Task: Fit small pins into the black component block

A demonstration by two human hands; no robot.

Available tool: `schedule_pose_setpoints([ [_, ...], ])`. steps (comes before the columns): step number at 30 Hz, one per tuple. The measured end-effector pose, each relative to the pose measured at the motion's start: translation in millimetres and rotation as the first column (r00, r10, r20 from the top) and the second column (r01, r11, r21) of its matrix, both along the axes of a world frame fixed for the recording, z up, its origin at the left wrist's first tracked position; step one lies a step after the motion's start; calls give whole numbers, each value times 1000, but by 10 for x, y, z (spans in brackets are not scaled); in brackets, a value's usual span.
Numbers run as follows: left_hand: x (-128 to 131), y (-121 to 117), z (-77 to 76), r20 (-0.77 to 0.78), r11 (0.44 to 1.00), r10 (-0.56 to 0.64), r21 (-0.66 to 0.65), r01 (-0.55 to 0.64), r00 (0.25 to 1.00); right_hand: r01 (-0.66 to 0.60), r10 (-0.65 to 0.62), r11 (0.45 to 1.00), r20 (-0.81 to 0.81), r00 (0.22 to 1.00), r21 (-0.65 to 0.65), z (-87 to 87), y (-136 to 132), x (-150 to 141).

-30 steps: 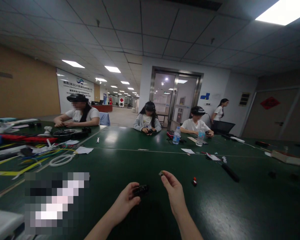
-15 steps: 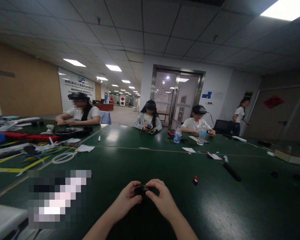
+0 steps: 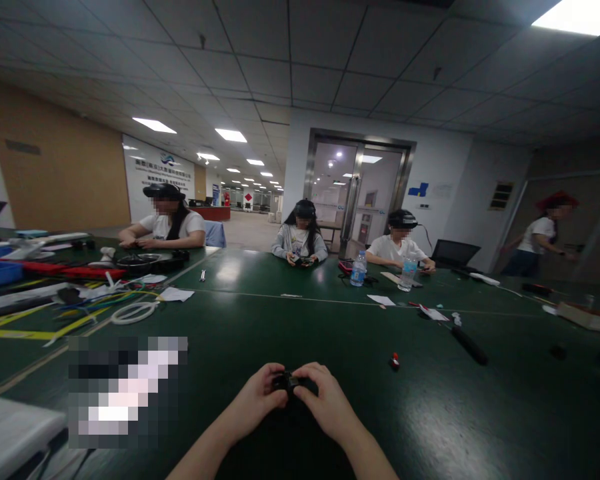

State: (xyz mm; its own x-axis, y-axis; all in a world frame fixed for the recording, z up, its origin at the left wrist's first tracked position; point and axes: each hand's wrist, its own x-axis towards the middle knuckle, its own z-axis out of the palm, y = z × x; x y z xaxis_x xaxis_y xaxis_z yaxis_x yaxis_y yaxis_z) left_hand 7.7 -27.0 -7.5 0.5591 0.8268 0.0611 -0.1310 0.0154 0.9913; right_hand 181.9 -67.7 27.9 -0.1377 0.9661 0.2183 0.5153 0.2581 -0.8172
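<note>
Between my two hands is a small black object [image 3: 291, 383], held just above the green table [image 3: 260, 327]; its kind is too dark and small to make out. My left hand [image 3: 263, 393] grips its left side with thumb and curled fingers. On the other side, my right hand [image 3: 323, 393] pinches it between thumb and fingertips. Fingers of both hands cover much of it. A small red and black piece [image 3: 395, 361] lies on the table to the right of my hands.
A black-handled tool [image 3: 469, 345] lies on the right. Two water bottles [image 3: 359, 269] stand farther back. Coiled white tubing [image 3: 135, 313], a paper [image 3: 177, 294] and cables are on the left, near a white box [image 3: 17, 430]. Several people sit opposite; another person [image 3: 535, 240] walks at right.
Both hands stay in place, with the black object slightly turned between the fingers. The view has shifted a little. The walking person at the far right has moved farther right.
</note>
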Motion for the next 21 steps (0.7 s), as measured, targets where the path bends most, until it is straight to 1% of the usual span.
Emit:
schedule_pose_setpoints([
  [3, -4, -1, 1, -6, 1000, -15, -9, 15, 1000, 0, 0, 1000, 4, 1000, 0, -14, 8, 0],
  [11, -18, -23, 51, -29, 1000, -4, -24, 3, 1000, -25, 24, 1000, 49, 999, 11, -13, 14, 0],
  [15, -22, -28, 61, -30, 1000, -3, -30, 2, 1000, -19, 19, 1000, 60, 998, -4, -21, 22, 9],
  [18, -14, -32, 61, -25, 999, 7, -35, -8, 1000, -17, 17, 1000, 26, 1000, -14, -39, 26, 20],
  [21, -9, -33, 59, -31, 999, 29, -23, -30, 999, 12, -13, 1000, -46, 999, -26, -56, 26, 34],
])
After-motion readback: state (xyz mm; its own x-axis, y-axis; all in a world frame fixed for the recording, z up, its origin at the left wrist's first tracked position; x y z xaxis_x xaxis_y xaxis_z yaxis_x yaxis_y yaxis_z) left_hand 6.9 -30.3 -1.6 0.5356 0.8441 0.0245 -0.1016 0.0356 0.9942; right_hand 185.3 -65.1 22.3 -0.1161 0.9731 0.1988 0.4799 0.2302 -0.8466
